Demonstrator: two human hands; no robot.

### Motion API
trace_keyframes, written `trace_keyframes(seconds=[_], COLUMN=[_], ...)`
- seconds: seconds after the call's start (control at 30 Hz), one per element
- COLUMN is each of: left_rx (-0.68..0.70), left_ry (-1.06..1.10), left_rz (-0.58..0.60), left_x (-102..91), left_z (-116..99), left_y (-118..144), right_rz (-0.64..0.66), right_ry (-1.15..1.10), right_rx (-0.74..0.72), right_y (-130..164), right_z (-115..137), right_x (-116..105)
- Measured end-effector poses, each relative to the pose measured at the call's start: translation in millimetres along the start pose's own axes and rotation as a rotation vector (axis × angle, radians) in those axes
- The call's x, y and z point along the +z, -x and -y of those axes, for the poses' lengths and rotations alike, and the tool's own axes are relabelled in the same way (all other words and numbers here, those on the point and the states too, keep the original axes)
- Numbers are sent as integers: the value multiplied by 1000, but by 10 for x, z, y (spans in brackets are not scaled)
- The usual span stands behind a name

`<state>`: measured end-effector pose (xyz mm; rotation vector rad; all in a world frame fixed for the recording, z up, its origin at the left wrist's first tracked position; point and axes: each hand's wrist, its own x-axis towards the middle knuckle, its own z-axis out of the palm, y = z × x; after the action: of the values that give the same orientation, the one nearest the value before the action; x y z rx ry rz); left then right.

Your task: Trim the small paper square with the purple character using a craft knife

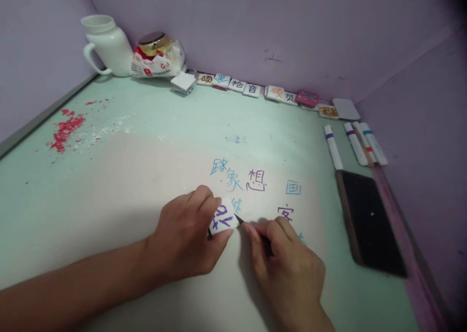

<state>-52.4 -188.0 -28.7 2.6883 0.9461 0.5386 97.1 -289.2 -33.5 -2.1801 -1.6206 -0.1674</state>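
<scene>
Left hand (189,237) closed round a small white tile (223,217) with a purple character on it, thumb below, fingers on top, tile tilted just off the table (153,128). Right hand (288,261) pinches a thin dark tool (243,222), tip right at the tile's right edge; can't tell if it touches. Both sit at the near centre of the pale green surface.

Around them:
- Blue and purple characters (239,176) written straight on the table, just behind and right of the hands. Right hand covers part of the nearest ones.
- Dark phone (370,222) lying flat, screen off, to the right of the right hand, near but apart.
- Four white markers (355,143) side by side behind the phone, by the right wall, with purple, red and teal bands.
- Row of lettered tiles (255,90) along the back wall; a plain white stack (183,82) at its left end, a pink one (307,97) and a blank white one (346,108) towards the right.
- White jug (107,45) in the far left corner, gold-lidded jar in a plastic bag (156,55) touching it.
- Red crumbs (65,130) and white dust on the far left, well apart from the hands.

Nothing lies between the hands and the phone or markers.
</scene>
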Motion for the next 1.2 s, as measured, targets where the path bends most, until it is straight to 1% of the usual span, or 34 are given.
trace_keyframes(seconds=[0.13, 0.27, 0.47, 0.67, 0.93, 1.07, 1.13, 1.2], left_rx=[-11, -16, 19, 48, 124, 176, 198, 213], left_ry=[-1, 16, 54, 66, 83, 118, 136, 146], left_rz=[10, 22, 22, 55, 92, 74, 74, 85], left_x=[-3, -10, -23, -33, -38, -3, 11, 19], left_z=[2, 9, 41, 78, 136, 205, 237, 260], left_y=[4, -1, -7, -22, -83, -78, -73, -73], right_rz=[-26, -11, 111, 164, 253, 342, 419, 448], right_ry=[-3, -50, -128, -152, -180, -267, -353, -456], right_rx=[-81, -159, -196, -219, -251, -249, -246, -236], right_y=[-43, -108, -161, -202, -232, -304, -329, -323], right_z=[-52, -117, -207, -258, -328, -368, -393, -411], right_x=[10, -10, -30, -38, -57, -95, -120, -134])
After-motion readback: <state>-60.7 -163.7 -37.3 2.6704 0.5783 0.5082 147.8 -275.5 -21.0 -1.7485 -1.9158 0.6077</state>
